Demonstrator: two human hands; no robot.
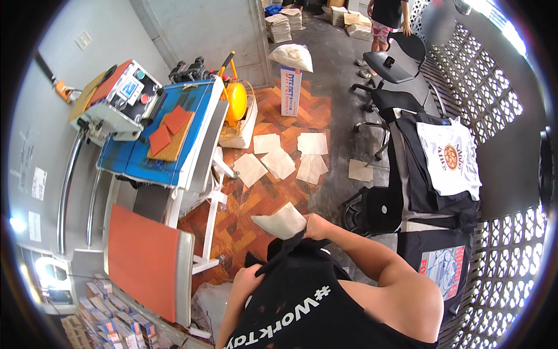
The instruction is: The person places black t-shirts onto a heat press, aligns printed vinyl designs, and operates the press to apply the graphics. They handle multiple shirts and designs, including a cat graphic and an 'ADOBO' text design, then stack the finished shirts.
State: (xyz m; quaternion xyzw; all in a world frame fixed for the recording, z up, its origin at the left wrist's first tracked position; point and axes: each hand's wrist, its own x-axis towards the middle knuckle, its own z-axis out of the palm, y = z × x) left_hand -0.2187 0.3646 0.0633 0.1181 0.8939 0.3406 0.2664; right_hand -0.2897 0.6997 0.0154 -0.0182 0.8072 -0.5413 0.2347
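Note:
My right hand point(315, 225) is closed at the edge of a cream sheet point(278, 217), beside a bunched black cloth point(280, 253). The sheet is held up above the wooden floor, tilted, with a slightly curled corner. My left hand point(249, 278) is curled against the black cloth, lower and to the left, its fingertips partly hidden by the fabric. Below the cloth, the lower middle of the view is filled by my black sleeveless top, which hides part of both hands' surroundings.
Cream sheets point(278, 161) lie on the parquet floor point(226, 244) ahead. Left are a press point(116, 104), a blue-topped table point(119, 157) and an orange pad point(139, 262). Right are chairs point(395, 102) and draped T-shirts point(436, 163). A person point(381, 35) stands at the back near stacked bundles point(279, 26).

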